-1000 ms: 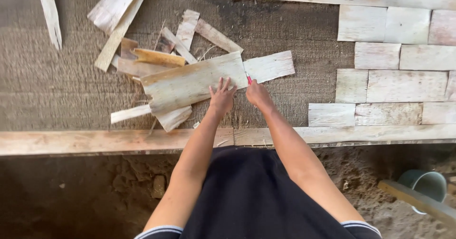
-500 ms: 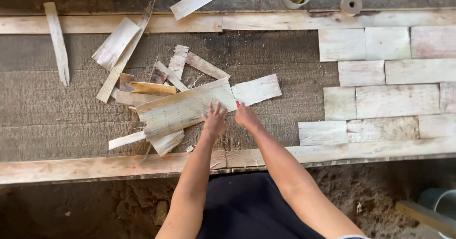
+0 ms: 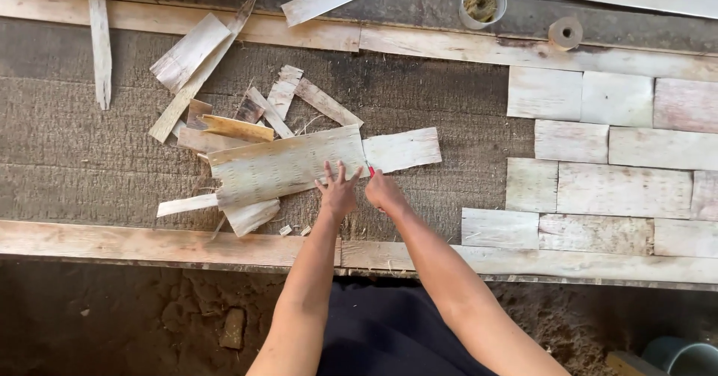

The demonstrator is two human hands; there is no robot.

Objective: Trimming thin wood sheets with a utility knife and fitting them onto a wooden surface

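Observation:
A long pale sheet of dried bark (image 3: 284,167) lies on the coarse brown mat (image 3: 90,167). My left hand (image 3: 338,190) rests flat on its right end, fingers spread. Just beside it, my right hand (image 3: 384,191) is closed around a small red-handled cutter (image 3: 371,170). The cutter's tip sits at the seam between the long sheet and a shorter pale piece (image 3: 402,149) to its right. The blade itself is hidden.
Scrap strips (image 3: 224,114) are piled behind the sheet. Rectangular pale pieces (image 3: 598,152) lie in rows at the right. Wooden beams (image 3: 149,243) frame the mat. A cup (image 3: 482,2) and a tape roll (image 3: 565,32) stand at the back, with a bucket (image 3: 684,357) on the dirt floor.
The view has shifted, so the far beam, the cup and the tape roll now show. Both hands stay at the right end of the long sheet.

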